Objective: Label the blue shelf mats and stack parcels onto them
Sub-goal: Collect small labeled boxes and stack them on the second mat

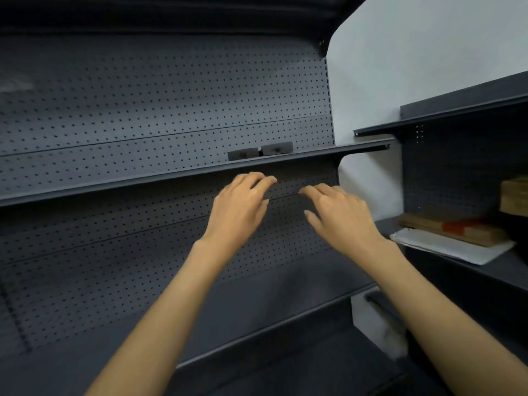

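A dark grey shelving unit with a pegboard back fills the view. Both my hands are raised side by side just below the front lip of its upper shelf [183, 174]. My left hand [241, 202] has loosely bent fingers and holds nothing. My right hand [340, 214] is the same, fingers relaxed and pointing left, nothing in it. Neither hand plainly touches the shelf. Two small grey blocks [260, 151] sit on the upper shelf right above my hands. No blue mat shows. Brown parcels [454, 228] lie on a side shelf at the right.
A lower shelf [257, 318] runs beneath my forearms. The right-hand shelving unit [463, 107] stands at an angle, holding white paper [445, 247] under the flat parcel and a cardboard box [514, 195] at the frame edge. A pale wall lies between the units.
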`<state>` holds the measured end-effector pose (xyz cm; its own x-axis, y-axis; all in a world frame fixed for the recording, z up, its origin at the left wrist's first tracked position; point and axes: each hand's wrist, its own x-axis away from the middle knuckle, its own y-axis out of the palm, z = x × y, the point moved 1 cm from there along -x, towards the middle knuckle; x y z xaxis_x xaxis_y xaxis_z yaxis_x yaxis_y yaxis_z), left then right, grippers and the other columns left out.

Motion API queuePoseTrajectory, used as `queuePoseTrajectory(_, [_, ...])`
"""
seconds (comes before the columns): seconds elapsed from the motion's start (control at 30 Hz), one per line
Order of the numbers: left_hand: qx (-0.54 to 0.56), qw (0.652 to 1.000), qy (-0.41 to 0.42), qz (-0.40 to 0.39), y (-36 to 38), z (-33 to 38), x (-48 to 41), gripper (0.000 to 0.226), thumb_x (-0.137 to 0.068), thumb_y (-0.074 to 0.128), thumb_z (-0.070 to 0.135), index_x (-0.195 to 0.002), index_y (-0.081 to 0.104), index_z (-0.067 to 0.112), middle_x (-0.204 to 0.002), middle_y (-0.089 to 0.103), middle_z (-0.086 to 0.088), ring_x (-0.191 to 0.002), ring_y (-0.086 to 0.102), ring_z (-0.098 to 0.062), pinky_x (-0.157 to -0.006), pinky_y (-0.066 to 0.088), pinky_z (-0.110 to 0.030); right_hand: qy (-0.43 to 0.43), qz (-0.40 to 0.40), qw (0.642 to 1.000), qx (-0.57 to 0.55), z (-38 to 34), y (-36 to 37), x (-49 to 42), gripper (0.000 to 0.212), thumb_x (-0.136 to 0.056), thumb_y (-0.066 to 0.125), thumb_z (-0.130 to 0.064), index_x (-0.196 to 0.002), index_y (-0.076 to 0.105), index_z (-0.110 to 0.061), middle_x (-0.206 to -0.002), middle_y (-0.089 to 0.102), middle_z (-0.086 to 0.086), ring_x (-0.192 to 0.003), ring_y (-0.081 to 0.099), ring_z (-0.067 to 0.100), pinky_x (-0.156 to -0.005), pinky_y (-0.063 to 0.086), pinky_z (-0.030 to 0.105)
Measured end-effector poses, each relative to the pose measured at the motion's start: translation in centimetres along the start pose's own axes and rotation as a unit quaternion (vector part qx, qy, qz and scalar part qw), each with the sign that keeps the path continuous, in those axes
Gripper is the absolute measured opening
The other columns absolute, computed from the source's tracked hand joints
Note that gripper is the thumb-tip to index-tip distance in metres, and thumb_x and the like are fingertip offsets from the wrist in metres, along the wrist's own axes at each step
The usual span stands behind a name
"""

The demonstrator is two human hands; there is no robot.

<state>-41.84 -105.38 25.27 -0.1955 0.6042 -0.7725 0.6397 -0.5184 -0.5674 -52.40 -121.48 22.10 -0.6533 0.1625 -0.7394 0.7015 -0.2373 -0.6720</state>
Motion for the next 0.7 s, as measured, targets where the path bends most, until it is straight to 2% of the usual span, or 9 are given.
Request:
queuePoseTrajectory(0.1, [-0.002, 0.999, -0.040, 0.028, 0.8, -0.8, -2.0, 0.040, -0.095, 0.061, 0.020, -0.135, 0.055, 0.020, -0.132, 0.056, 0.003, -0.123, 0.051, -0.018, -0.083, 0.053, -0.034, -0.001, 0.031, 0.999, -0.028, 0.6, 1.2, -2.3, 0.045, -0.095, 0.054, -0.032, -0.138, 0.045, -0.023, -0.132, 0.056, -0.002, -0.116, 0.056, 0.024, -0.077, 0.052, 0.038])
queuePoseTrajectory(0.23, [-0.026, 0.997, -0.073, 0.029, 2.8, -2.9, -4.8, 0.036, -0.097, 0.058, 0.026, -0.133, 0.056, 0.020, -0.131, 0.057, 0.004, -0.123, 0.050, -0.016, -0.082, 0.054, -0.034, -0.021, 0.056, 0.997, -0.040, 1.4, 3.4, -6.1, 0.056, -0.094, 0.056, -0.031, -0.146, 0.035, -0.022, -0.145, 0.044, 0.001, -0.128, 0.046, 0.024, -0.090, 0.051, 0.039])
queuePoseTrajectory(0.37, [-0.054, 0.994, -0.091, 0.037, 5.3, -5.6, -7.3, 0.040, -0.098, 0.056, 0.032, -0.136, 0.053, 0.021, -0.134, 0.055, 0.003, -0.126, 0.047, -0.016, -0.086, 0.053, -0.034, -0.039, 0.070, 0.996, -0.050, 2.0, 5.4, -10.8, 0.072, -0.093, 0.061, -0.034, -0.152, 0.023, -0.022, -0.156, 0.027, 0.003, -0.141, 0.030, 0.026, -0.106, 0.040, 0.041])
queuePoseTrajectory(0.5, [-0.081, 0.989, -0.113, 0.041, 8.0, -6.7, -9.7, 0.047, -0.099, 0.046, 0.046, -0.141, 0.048, 0.024, -0.143, 0.049, 0.003, -0.136, 0.040, -0.017, -0.096, 0.048, -0.039, -0.086, 0.070, 0.993, -0.049, 1.9, 7.3, -15.2, 0.080, -0.093, 0.053, -0.054, -0.155, 0.010, -0.026, -0.162, 0.013, 0.002, -0.148, 0.014, 0.028, -0.117, 0.025, 0.045])
queuePoseTrajectory(0.6, [-0.083, 0.987, -0.131, 0.029, 9.7, -6.8, -11.0, 0.052, -0.100, 0.036, 0.053, -0.144, 0.045, 0.027, -0.145, 0.048, 0.006, -0.137, 0.039, -0.015, -0.096, 0.047, -0.039, -0.102, 0.066, 0.991, -0.060, 2.4, 8.9, -17.7, 0.082, -0.093, 0.043, -0.063, -0.156, 0.007, -0.026, -0.162, 0.014, 0.001, -0.149, 0.010, 0.030, -0.119, 0.019, 0.047])
queuePoseTrajectory(0.7, [-0.084, 0.986, -0.142, 0.008, 10.6, -7.1, -11.5, 0.057, -0.099, 0.029, 0.060, -0.147, 0.040, 0.031, -0.146, 0.047, 0.009, -0.137, 0.038, -0.013, -0.099, 0.045, -0.037, -0.116, 0.059, 0.989, -0.068, 3.2, 10.3, -19.2, 0.083, -0.092, 0.043, -0.065, -0.156, 0.007, -0.025, -0.159, 0.022, 0.000, -0.149, 0.013, 0.030, -0.120, 0.017, 0.046])
